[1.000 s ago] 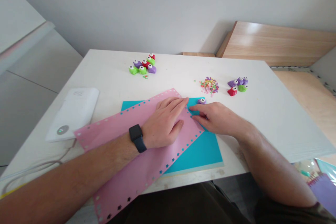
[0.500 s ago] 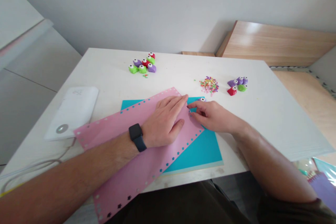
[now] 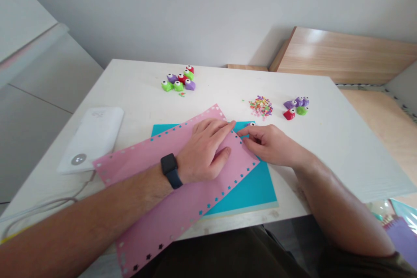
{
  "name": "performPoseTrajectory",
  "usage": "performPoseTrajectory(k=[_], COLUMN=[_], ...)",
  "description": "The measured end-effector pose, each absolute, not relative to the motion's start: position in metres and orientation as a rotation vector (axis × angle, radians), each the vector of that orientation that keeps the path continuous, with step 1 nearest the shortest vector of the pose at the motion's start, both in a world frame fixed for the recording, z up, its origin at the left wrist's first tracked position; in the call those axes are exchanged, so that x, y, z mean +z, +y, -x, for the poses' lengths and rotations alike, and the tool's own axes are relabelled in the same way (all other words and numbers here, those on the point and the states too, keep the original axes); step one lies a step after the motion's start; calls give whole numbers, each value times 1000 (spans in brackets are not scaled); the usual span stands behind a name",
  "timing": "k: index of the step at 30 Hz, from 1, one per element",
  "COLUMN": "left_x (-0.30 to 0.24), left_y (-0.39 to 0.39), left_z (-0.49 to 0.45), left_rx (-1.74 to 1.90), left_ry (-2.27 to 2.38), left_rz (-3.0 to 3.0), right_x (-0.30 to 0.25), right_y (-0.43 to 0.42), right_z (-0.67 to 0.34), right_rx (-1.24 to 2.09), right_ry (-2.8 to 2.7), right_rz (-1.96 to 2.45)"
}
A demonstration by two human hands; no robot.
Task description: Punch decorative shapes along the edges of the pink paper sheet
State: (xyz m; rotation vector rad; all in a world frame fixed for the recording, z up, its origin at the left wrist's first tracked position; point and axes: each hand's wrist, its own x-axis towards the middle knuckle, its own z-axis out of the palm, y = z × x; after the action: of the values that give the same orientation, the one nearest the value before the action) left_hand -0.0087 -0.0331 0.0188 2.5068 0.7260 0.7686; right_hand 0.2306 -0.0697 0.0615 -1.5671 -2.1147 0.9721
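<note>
A pink paper sheet (image 3: 195,200) with punched flower and heart shapes along its edges lies slantwise over a blue sheet (image 3: 250,195). My left hand (image 3: 208,150), wearing a dark watch (image 3: 169,169) at the wrist, rests flat on the pink sheet with its fingers stretched out. The curled thumb and forefinger of my right hand (image 3: 269,143) are at the sheet's right edge, pinching it as far as I can see. Just behind that hand a purple craft punch (image 3: 250,124) with an eye-like top is partly hidden.
Several colourful punches (image 3: 178,85) stand at the back left, and another group (image 3: 296,107) at the right. Between them lies a pile of paper confetti (image 3: 261,106). A white device (image 3: 94,137) with a cable (image 3: 70,200) sits at the left of the white table (image 3: 215,87).
The pink sheet's right corner has shifted a little to the right over the blue sheet. My right fingertips have moved slightly right with its edge. My left hand stays pressed on the sheet.
</note>
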Motion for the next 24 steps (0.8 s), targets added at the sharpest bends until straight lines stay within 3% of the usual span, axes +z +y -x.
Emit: performPoseTrajectory(k=[24], left_x=[25], left_y=[-31], left_z=[14], left_rx=[965], left_ry=[694], left_rz=[-2300], right_x=[50], right_y=[-70], right_z=[-220], right_rx=[347], right_ry=[-2573], right_rz=[1716])
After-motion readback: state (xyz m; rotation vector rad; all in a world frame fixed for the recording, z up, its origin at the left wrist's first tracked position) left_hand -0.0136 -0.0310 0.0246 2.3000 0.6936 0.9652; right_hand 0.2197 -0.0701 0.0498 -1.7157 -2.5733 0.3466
